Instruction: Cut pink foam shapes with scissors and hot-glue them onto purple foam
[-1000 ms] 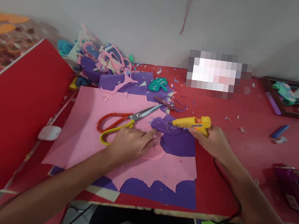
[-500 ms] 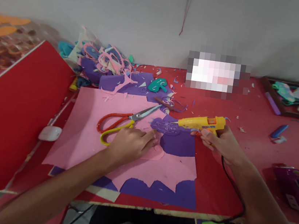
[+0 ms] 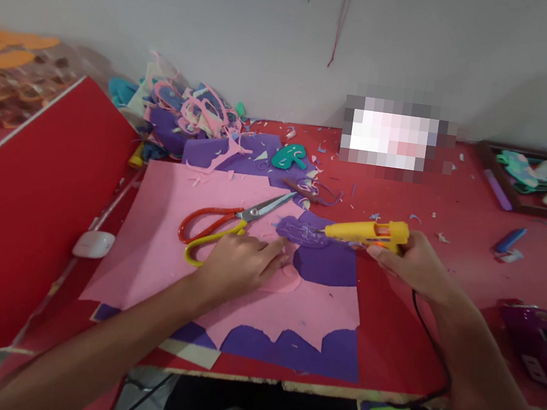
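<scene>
My right hand (image 3: 410, 260) is wrapped round a yellow hot glue gun (image 3: 363, 232), its nozzle pointing left over a small purple cutout (image 3: 295, 231). Clear, shiny glue lines run across the top of that cutout. With curled fingers, my left hand (image 3: 246, 260) presses the cutout's lower left edge; its fingertips are partly hidden. Beneath lie a pink sheet (image 3: 169, 191) and a purple sheet (image 3: 326, 266). Scissors (image 3: 255, 213) with one red and one yellow handle lie just behind my left hand. A pink cutout (image 3: 288, 279) rests near my left fingers.
A heap of scraps (image 3: 200, 108) and a teal cutout (image 3: 290, 157) lie at the back. On the left a red board (image 3: 37, 201) leans beside a white case (image 3: 93, 244). To the right are a dark tray (image 3: 520, 205), a blue tool (image 3: 509, 241) and a purple device (image 3: 532, 340).
The glue gun has shifted slightly, and its nozzle now sits lower over the purple cutout. My left hand stays in the same place.
</scene>
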Demonstrator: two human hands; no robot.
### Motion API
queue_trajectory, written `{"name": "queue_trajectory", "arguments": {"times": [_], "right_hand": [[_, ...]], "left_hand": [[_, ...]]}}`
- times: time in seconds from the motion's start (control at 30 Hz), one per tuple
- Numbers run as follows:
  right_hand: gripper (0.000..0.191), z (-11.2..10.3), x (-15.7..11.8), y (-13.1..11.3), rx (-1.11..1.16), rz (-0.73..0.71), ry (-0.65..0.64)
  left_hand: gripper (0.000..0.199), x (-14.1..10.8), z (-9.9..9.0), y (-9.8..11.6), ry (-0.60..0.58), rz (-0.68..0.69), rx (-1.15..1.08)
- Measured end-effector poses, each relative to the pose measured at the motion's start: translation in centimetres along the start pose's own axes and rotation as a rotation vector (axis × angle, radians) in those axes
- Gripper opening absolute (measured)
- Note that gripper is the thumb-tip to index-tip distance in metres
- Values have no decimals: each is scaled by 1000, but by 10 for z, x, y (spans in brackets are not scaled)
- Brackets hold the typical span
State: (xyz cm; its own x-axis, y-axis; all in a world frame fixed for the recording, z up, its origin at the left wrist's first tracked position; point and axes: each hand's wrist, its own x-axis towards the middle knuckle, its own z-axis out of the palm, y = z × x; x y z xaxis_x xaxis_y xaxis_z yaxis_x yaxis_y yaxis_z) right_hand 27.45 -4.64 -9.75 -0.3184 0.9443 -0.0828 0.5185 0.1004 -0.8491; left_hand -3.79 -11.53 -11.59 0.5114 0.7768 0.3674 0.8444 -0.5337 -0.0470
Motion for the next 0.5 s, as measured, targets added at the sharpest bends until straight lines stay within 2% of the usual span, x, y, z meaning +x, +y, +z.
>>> {"name": "queue_trajectory", "arguments": {"times": [0.1, 0.17, 0.27, 0.4, 0.5], "right_hand": [[27, -1, 0, 4, 120, -48, 21], [27, -1, 1, 5, 122, -93, 39], [33, 1, 4, 5, 89, -113, 4], [32, 7, 7, 8, 17, -61, -70], [33, 9, 9, 12, -116, -82, 7]], "left_hand": [[33, 1, 0, 0, -8, 6, -9], [32, 1, -1, 0, -11, 8, -9], [33, 1, -1, 0, -6, 2, 3], [34, 0, -1, 0, -20, -7, -1], [35, -2, 0, -1, -24, -14, 0]]}}
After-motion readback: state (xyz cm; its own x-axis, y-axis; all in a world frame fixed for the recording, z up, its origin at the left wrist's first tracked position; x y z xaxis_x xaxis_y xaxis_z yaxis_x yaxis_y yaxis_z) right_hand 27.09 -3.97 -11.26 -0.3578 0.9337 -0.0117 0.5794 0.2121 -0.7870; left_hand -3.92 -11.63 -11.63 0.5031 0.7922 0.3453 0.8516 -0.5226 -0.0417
